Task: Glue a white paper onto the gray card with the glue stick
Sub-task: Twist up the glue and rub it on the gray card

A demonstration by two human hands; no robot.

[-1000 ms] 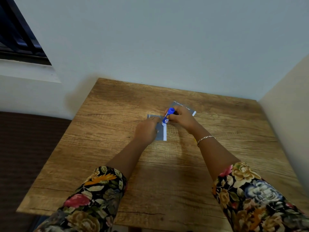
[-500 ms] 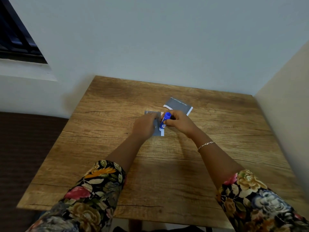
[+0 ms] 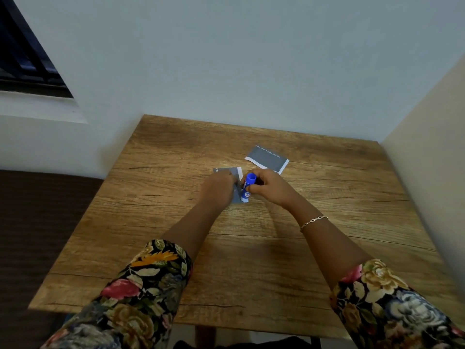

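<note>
1. Right hand (image 3: pixel 270 187), centre of frame: its grip is closed round the glue stick (image 3: pixel 247 187). The stick is near upright, blue end up, lower end down at the right edge of the gray card (image 3: pixel 236 195). Looks like the glue-spreading step.
2. Left hand (image 3: pixel 217 188), just left of the stick: the grip holds nothing. The hand lies on the card and presses it to the table (image 3: pixel 251 260), probably so the card doesn't slide under the stick's drag.
3. A white strip (image 3: pixel 239 173) runs along the card's right edge, beside the stick. Can't tell if it's the paper or a border.
4. A second card (image 3: pixel 268 158), gray with a white edge, lies up and right of the hands with nobody touching it. Likely staged there to stay out of the glue.
5. My read: nothing is pressed down yet.
</note>
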